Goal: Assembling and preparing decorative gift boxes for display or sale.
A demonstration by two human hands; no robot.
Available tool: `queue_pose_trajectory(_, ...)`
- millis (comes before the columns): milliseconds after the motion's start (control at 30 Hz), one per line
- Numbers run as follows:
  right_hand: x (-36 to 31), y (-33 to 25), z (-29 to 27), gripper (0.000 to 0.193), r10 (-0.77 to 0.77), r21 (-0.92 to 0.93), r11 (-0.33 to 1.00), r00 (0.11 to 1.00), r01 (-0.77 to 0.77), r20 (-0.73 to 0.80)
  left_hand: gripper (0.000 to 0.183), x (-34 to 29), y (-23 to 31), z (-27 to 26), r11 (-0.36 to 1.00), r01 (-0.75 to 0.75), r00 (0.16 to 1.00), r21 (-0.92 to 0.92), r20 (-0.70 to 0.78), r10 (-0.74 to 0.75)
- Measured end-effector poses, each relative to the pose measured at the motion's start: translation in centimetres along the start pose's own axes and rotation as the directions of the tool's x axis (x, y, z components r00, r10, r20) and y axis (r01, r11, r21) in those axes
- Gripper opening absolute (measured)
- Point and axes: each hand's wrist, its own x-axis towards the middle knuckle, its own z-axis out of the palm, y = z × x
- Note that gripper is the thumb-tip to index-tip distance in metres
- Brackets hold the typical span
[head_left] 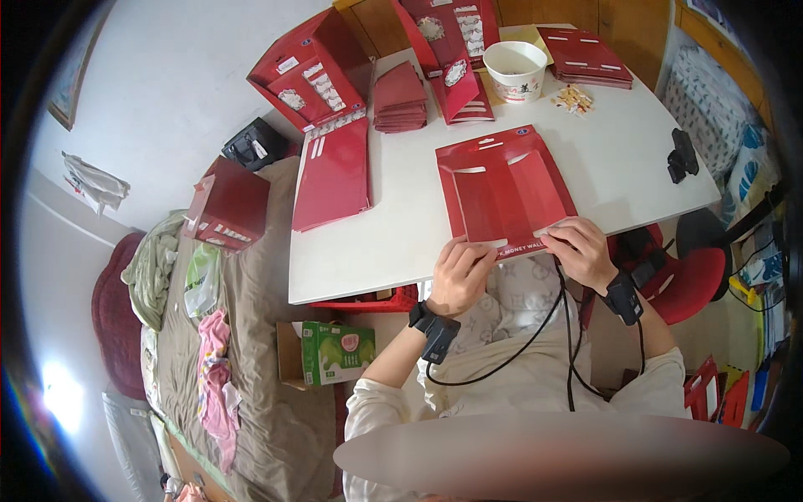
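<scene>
A flat red cardboard sheet (508, 194) lies at the near edge of the white table, its bottom edge toward me. It has a hanging hole at the top and pale slits or strips near its corners; which they are I cannot tell. My left hand (462, 272) is closed on the sheet's near left corner, thumb and fingers by a pale strip. My right hand (581, 249) pinches the near right corner in the same way, its fingers bent over another pale strip. What lies under the fingertips is hidden. Both wrists wear black strapped devices with cables.
On the white table (393, 243) stand a paper tub (514, 71), a pile of small bits (573, 99), red card stacks (584, 57) (401, 98) (335, 177), upright red display boxes (311, 71) (447, 42) and a black object (682, 156). A bed (259, 335) adjoins on the left.
</scene>
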Motion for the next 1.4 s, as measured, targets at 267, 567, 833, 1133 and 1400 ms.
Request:
queue_pose_trajectory(267, 1.0, -1.0, 0.8, 0.025, 0.001, 0.008, 1.000, 0.998, -0.001, 0.066, 0.028, 0.0, 0.5, 0.9, 0.997, 0.047, 0.998, 0.055, -0.051, -0.044)
queue_pose_trajectory(567, 1.2, -1.0, 0.9, 0.021, 0.045, 0.069, 0.996, 0.996, -0.050, 0.073, 0.026, -0.3, 0.4, 0.6, 0.996, 0.055, 0.997, 0.077, -0.053, -0.051)
queue_pose_trajectory(833, 0.1, 1.0, -0.6, 0.018, 0.136, 0.128, 0.982, 0.989, -0.142, 0.053, 0.030, -2.3, -0.3, -0.7, 0.977, 0.215, 0.977, 0.005, -0.013, -0.215)
queue_pose_trajectory(1133, -1.1, 1.2, 0.0, 0.019, 0.006, 0.032, 0.999, 1.000, -0.006, 0.007, 0.028, -2.3, -0.9, -0.5, 0.986, 0.045, 0.998, 0.163, -0.042, -0.038)
queue_pose_trajectory(1400, -0.1, 2.0, -2.0, 0.021, 0.032, 0.062, 0.997, 0.998, -0.035, 0.052, 0.025, -2.0, -0.6, -0.6, 0.993, 0.091, 0.989, 0.074, -0.122, -0.081)
